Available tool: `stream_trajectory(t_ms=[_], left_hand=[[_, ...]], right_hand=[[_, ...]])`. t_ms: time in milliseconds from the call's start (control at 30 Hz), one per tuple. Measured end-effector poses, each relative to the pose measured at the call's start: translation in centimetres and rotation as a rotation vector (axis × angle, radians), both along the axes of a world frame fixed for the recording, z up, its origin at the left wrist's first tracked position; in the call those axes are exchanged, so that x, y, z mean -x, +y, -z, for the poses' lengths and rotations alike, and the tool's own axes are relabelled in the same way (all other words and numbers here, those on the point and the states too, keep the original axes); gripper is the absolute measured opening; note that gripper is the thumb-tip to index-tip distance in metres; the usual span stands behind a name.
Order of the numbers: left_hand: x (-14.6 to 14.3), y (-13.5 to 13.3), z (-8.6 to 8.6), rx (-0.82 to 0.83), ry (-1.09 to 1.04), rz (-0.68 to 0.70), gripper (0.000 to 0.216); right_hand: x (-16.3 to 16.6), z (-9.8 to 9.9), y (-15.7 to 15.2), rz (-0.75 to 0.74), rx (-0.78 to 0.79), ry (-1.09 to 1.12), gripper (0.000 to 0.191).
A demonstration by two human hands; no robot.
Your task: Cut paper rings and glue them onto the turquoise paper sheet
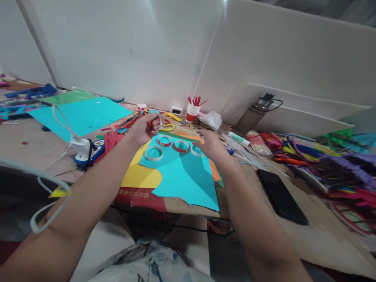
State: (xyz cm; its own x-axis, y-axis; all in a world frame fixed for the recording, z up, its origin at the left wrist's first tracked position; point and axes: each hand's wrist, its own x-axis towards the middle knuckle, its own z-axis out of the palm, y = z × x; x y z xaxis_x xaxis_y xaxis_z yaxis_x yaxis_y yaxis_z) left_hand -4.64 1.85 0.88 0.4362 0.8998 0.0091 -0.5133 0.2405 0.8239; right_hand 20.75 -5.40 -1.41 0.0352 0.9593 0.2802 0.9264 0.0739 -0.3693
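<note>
My left hand [145, 129] is closed round a white and red paper ring [161, 122], held above the back edge of a turquoise paper sheet [188, 180]. Several similar rings lie on that sheet, among them a white ring [154, 158] at the left and red-and-white rings [164, 145] further back. Over the sheet's right side hovers my right hand [212, 144], fingers apart and seemingly empty. Its fingertips are close to another white ring [192, 152] and partly cover it; whether they touch it is unclear.
Behind stands a paper cup [193, 112] of red sticks, near yellow-handled scissors [167, 127]. A dark bottle [253, 114], a glue stick [238, 139], a black phone [281, 196] and pipe cleaners [302, 152] are rightward. A power strip [89, 154] with cables lies left.
</note>
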Motion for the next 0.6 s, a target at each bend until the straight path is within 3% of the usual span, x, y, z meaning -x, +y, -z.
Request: stream_trajectory(t_ms=[100, 233, 367, 600], left_hand=[[0.2, -0.4, -0.3, -0.046, 0.115, 0.05, 0.019], [0.6, -0.3, -0.6, -0.07, 0.146, 0.024, 0.02], [0.8, 0.2, -0.4, -0.059, 0.133, -0.017, 0.024], [0.7, 0.3, 0.1, -0.07, 0.2, -0.071, 0.014]], right_hand=[[1.5, 0.7, 0.2, -0.094, -0.133, 0.13, 0.033], [4.8, 1.7, -0.5, -0.379, -0.105, 0.2, 0.024], [7.7, 2.4, -1.1, -0.632, -0.123, 0.065, 0.033], [9.6, 2.0, -1.3, -0.74, 0.002, -0.202, 0.017]])
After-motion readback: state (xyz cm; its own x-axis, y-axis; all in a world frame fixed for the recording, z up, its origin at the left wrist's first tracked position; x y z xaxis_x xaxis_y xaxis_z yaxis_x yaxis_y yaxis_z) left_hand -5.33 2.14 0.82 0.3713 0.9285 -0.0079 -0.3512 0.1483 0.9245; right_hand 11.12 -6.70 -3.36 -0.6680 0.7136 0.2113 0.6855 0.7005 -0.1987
